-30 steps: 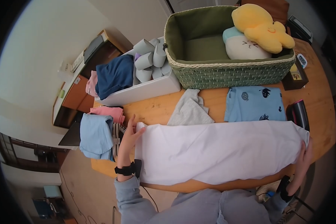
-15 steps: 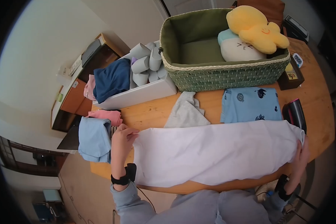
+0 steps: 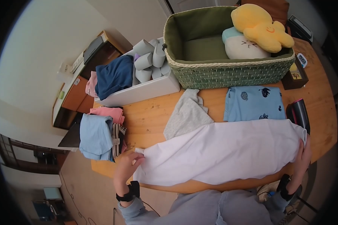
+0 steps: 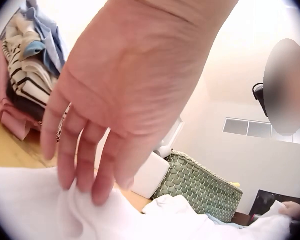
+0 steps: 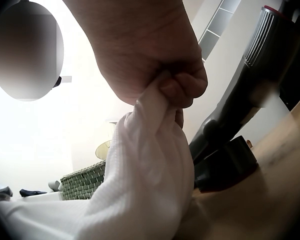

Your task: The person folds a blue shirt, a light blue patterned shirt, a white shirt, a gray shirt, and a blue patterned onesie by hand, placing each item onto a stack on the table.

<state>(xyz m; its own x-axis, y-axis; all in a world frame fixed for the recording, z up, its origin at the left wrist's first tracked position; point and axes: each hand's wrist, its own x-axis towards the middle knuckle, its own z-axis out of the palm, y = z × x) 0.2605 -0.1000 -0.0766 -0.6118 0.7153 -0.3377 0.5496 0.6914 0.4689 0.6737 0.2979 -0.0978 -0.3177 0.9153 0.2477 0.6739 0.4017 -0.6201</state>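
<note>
A long, folded white cloth (image 3: pixel 218 153) stretches across the near side of the table. At its left end my left hand (image 3: pixel 127 167) pinches the edge; in the left wrist view the fingertips (image 4: pixel 102 195) meet at a raised fold. My right hand (image 3: pixel 301 155) grips the right end, and the right wrist view shows the fingers (image 5: pixel 182 90) curled tightly round a bunch of fabric. A light grey cloth (image 3: pixel 186 116) lies just behind the white cloth, which overlaps its front edge. Beside it is a folded blue cloth with dark fruit prints (image 3: pixel 253 103).
Folded clothes (image 3: pixel 95 137) are stacked at the left. Behind them stands a white bin (image 3: pixel 146 90) with rolled grey items and a navy cloth. A green woven basket (image 3: pixel 229 75) holds plush toys (image 3: pixel 268 32). Near my right hand is a black appliance with pink trim (image 3: pixel 299 114).
My left hand first had spread fingers, then pinched the far left corner of the white cloth and drew it towards me, angling the left end. The right hand kept its grip.
</note>
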